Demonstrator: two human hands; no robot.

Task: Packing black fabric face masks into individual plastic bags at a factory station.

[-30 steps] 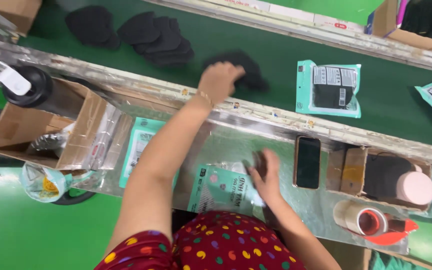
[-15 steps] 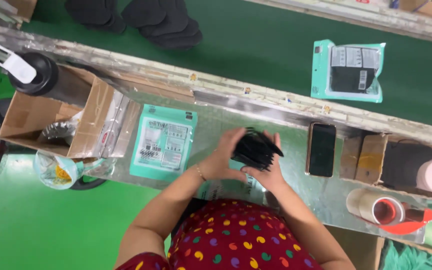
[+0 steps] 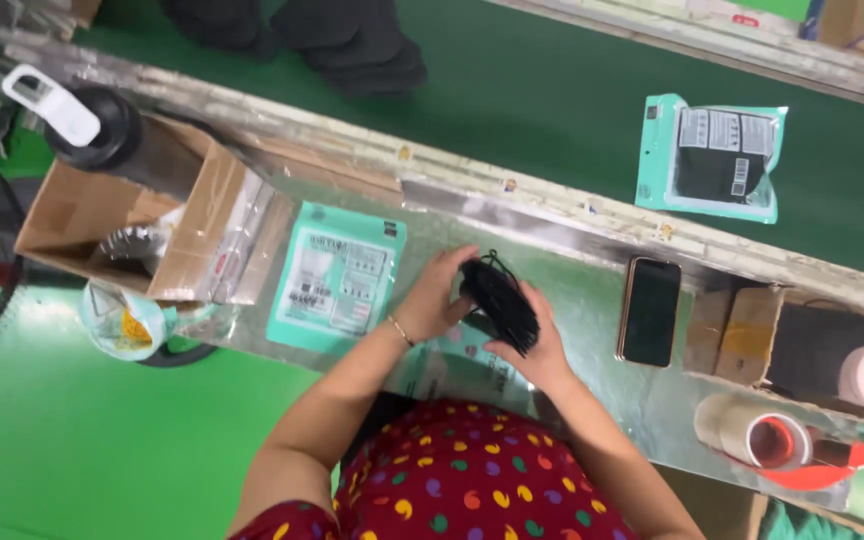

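Both hands point(image 3: 432, 295) raised black masks point(image 3: 500, 303); fingers clamped | teal packet point(image 3: 337, 275) left

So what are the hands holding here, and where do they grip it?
Both hold a stack of black masks: the left hand at its left end, the right hand under its right end.

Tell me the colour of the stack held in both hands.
Black, seen in the head view: the stack sits between the left hand and right hand.

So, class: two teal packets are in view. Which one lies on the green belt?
The far packet, showing black contents through its clear front. The other packet lies on the metal bench beside the left hand.
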